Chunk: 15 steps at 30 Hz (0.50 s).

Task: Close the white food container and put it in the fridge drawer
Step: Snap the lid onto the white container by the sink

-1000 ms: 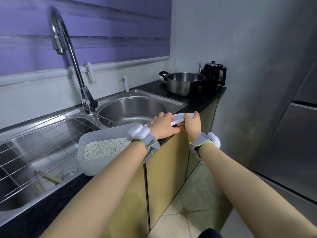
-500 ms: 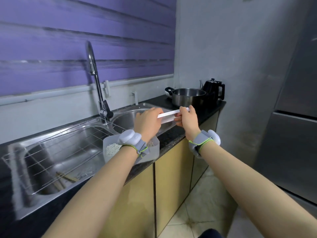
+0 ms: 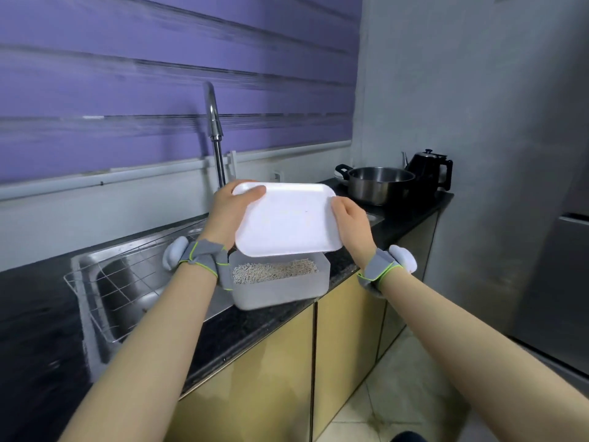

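Observation:
A translucent white food container with pale pellets inside stands uncovered on the black counter's front edge. Its white rectangular lid hovers just above it, tilted with its top face toward me. My left hand grips the lid's left end, thumb on top. My right hand grips the lid's right end. The lid hides the container's far rim. Part of a grey fridge shows at the right edge; no drawer is visible.
A steel sink with a wire rack and a tall faucet lies left of the container. A steel pot and black kettle stand at the counter's far right. Yellow cabinet doors and tiled floor are below.
Both hands raised the lid and turned it from edge-on to face-on, bringing it leftward over the container. The camera view has pulled back and tilted up.

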Tool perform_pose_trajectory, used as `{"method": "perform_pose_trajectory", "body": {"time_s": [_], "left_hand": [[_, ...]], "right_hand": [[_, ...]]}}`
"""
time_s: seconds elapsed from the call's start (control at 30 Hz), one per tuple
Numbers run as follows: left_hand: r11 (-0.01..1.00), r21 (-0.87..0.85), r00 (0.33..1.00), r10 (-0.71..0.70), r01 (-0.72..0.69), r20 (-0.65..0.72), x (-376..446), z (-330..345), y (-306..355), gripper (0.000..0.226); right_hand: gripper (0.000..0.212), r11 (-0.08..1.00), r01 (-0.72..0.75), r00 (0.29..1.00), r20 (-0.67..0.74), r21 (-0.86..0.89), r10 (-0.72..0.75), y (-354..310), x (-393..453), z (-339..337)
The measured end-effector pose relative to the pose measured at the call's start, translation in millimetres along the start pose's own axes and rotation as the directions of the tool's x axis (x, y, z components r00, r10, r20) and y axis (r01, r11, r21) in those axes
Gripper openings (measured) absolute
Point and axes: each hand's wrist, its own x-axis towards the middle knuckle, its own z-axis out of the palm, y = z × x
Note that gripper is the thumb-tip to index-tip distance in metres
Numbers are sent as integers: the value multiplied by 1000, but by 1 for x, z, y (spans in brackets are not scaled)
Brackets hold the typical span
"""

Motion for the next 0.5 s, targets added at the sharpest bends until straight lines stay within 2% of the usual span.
{"method": "perform_pose_trajectory", "body": {"time_s": [0.07, 0.17, 0.23, 0.33, 0.43, 0.5], "left_hand": [[998, -35, 998, -56, 55, -22, 5, -8, -12, 17], [988, -52, 987, -150, 146, -65, 9, -15, -32, 21], [985, -18, 981, -170, 169, -97, 12, -19, -44, 8], [981, 95, 981, -155, 167, -119, 20, -22, -58, 30], [972, 131, 973, -174, 194, -150, 25, -22, -71, 12], [961, 178, 970, -182, 210, -162, 26, -19, -79, 13]], "right_hand": [[21, 1000, -7, 998, 59, -9, 8, 0, -2, 11], [15, 989, -112, 991, 80, 98, 104, 1, -3, 23], [23, 973, -185, 979, 107, 135, 171, 6, -2, 28], [46, 962, -260, 959, 141, 82, 247, 17, -2, 33], [51, 954, -299, 946, 133, -4, 297, 28, -3, 36], [51, 948, -316, 940, 122, -42, 319, 33, -3, 37]]}}
